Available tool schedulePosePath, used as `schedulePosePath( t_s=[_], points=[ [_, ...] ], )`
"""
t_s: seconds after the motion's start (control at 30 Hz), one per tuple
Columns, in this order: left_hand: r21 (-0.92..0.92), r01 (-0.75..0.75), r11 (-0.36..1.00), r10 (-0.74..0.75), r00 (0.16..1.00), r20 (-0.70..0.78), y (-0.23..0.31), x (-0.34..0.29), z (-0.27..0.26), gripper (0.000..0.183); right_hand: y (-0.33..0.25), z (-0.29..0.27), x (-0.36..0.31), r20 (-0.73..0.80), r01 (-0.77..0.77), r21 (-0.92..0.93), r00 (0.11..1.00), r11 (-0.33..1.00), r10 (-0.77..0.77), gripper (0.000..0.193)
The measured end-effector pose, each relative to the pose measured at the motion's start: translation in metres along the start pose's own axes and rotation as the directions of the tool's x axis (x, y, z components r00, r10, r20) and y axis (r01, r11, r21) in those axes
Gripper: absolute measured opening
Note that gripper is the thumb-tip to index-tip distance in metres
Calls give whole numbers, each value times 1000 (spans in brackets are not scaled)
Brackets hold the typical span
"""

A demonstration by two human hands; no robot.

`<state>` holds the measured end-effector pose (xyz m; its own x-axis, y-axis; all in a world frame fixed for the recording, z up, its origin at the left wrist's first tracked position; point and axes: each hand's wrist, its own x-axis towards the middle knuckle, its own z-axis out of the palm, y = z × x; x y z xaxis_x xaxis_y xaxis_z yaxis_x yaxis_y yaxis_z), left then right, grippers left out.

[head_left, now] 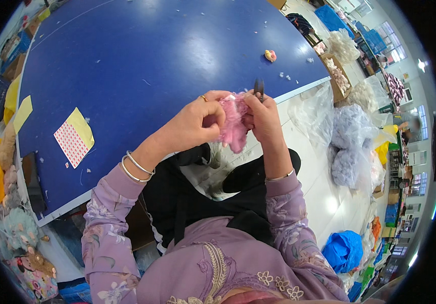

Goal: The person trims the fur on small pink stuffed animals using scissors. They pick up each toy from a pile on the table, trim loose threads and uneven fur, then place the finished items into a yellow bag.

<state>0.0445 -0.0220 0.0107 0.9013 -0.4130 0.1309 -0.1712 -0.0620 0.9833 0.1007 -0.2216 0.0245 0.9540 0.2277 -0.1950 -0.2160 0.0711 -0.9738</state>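
Note:
A fluffy pink plush piece [234, 126] hangs between my two hands, over my lap at the table's near edge. My left hand [197, 121], with a ring on one finger, pinches its upper left side with curled fingers. My right hand [264, 115] is closed on its upper right side. Out of the top of my right fist sticks a small dark pointed tool [259, 87], perhaps thread snips; the rest of it is hidden in the hand. A whitish patch shows at the plush's upper edge.
The blue table [142, 55] bears a small pink and yellow plush piece [270, 55], bits of white stuffing and a sticker sheet [73, 139] with a yellow backing. Clear bags of fluffy material [350, 142] and a blue bag [343, 252] lie on the floor at right.

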Motion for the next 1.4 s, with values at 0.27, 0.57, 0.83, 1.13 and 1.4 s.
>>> schedulePosePath(
  t_s=[0.27, 0.57, 0.83, 1.13, 1.4],
  points=[
    [453, -299, 840, 449, 852, -268, -6, 8, 11, 28, -8, 13, -4, 31, 70, -72, 997, 995, -68, 20],
    [493, -262, 830, 397, 898, -190, -8, 6, 5, 19, -4, 17, 1, 9, 15, 166, 1000, 986, -16, 18],
    [380, -302, 874, 405, 886, -226, -21, 11, -5, 15, -2, 15, -3, 82, -25, 208, 997, 978, 8, 18],
    [395, -163, 904, 292, 911, -292, -10, 7, -7, 17, 0, 16, -5, 142, -47, 184, 990, 982, 21, 20],
    [271, 96, 958, 30, 904, -427, -10, 9, -10, 47, 8, 19, -4, 137, -1, 76, 991, 997, -9, 18]
  ],
)
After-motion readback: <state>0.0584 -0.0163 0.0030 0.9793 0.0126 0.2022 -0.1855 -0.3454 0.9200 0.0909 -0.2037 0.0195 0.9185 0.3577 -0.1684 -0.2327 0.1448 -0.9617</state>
